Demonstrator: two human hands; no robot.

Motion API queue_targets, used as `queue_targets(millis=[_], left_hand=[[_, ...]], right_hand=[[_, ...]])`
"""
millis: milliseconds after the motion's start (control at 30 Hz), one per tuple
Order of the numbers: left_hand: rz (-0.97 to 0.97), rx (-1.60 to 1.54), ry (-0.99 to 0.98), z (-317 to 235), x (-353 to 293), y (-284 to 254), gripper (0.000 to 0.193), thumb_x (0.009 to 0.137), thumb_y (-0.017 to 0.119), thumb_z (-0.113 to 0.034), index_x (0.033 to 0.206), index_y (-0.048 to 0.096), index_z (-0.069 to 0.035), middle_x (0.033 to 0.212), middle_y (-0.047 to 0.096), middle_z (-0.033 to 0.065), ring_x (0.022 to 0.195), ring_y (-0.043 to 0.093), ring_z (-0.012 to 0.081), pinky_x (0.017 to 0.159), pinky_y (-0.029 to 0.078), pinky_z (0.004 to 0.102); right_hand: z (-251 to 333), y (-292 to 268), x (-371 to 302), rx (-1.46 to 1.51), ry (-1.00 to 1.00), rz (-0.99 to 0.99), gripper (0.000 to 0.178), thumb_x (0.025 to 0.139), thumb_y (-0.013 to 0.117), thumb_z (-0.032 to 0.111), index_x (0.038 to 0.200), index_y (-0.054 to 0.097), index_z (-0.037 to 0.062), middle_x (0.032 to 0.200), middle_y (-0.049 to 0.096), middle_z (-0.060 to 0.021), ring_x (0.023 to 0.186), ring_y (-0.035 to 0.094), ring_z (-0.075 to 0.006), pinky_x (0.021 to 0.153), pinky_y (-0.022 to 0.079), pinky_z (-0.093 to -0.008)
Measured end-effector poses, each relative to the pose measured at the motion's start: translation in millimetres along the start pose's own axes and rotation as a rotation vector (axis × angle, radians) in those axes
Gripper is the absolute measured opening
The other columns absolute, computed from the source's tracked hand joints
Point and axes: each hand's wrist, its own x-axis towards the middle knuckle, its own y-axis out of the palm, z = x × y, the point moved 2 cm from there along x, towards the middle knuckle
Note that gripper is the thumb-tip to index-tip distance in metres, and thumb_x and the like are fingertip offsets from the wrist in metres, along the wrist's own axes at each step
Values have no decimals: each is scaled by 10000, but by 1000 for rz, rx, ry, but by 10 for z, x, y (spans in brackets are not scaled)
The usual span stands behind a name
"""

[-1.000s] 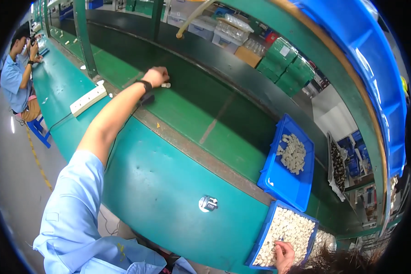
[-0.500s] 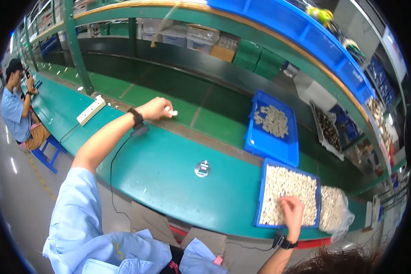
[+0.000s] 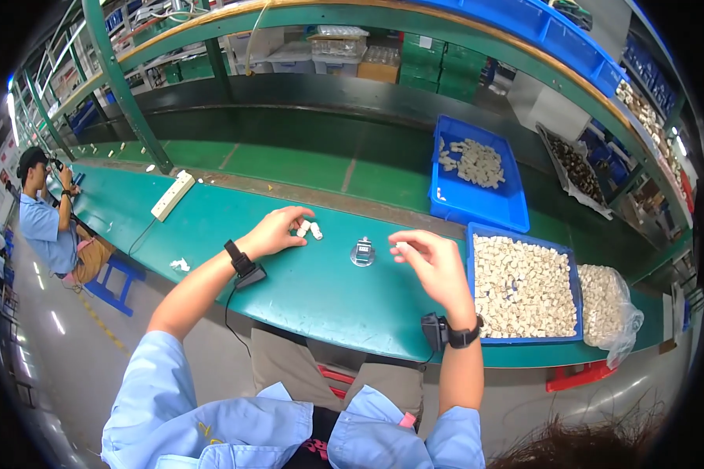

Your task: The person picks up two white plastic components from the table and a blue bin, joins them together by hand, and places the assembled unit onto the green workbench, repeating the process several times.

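Small white blocky parts [image 3: 314,230] sit at the curled fingertips of my left hand [image 3: 278,231], which appears to hold them just over the green tabletop. My right hand [image 3: 436,264] pinches one small white part [image 3: 401,245] between thumb and fingertips. Between the hands, nearer the right one, a small dark block-shaped fixture [image 3: 363,248] rests on a round clear base. To the right of my right hand lies a blue tray [image 3: 524,341] filled with similar white parts [image 3: 528,285].
Beyond the table edge, a blue bin [image 3: 499,213] holds greyish parts [image 3: 477,162]. A clear bag of parts [image 3: 602,305] lies right of the tray. A white power strip [image 3: 172,195] and white scraps [image 3: 180,265] are at left. A co-worker [image 3: 43,219] sits far left.
My right hand has left the tray and moved left toward the fixture with a white part. My left hand has come nearer over the table with its white parts. The view has shifted.
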Motion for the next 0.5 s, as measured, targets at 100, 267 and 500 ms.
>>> queue_targets(millis=[100, 267, 500], left_hand=[[-11, -140, -46, 95, -119, -27, 515, 838, 779, -10, 1330, 631, -40, 1162, 720, 125, 1118, 682, 239, 921, 585, 379], [-39, -307, -155, 146, -288, -115, 477, 865, 762, 1, 1324, 633, -14, 1183, 749, 135, 1044, 726, 201, 870, 595, 331], [-37, -462, -95, -430, -137, -183, 334, 892, 774, -21, 1212, 676, -22, 1065, 791, 101, 893, 745, 163, 782, 579, 252]], right_hand=[[-302, 137, 166, 99, 27, 30, 189, 1021, 628, 47, 1166, 708, -44, 1083, 740, -115, 922, 725, -166, 834, 606, -293], [-664, 186, 268, 236, 36, -50, 192, 1039, 604, 69, 1168, 698, -37, 1044, 747, -113, 867, 724, -148, 774, 601, -284], [-663, 124, 252, 186, 47, -153, 188, 1052, 607, 115, 1148, 706, -14, 952, 723, -73, 779, 664, -104, 698, 551, -252]])
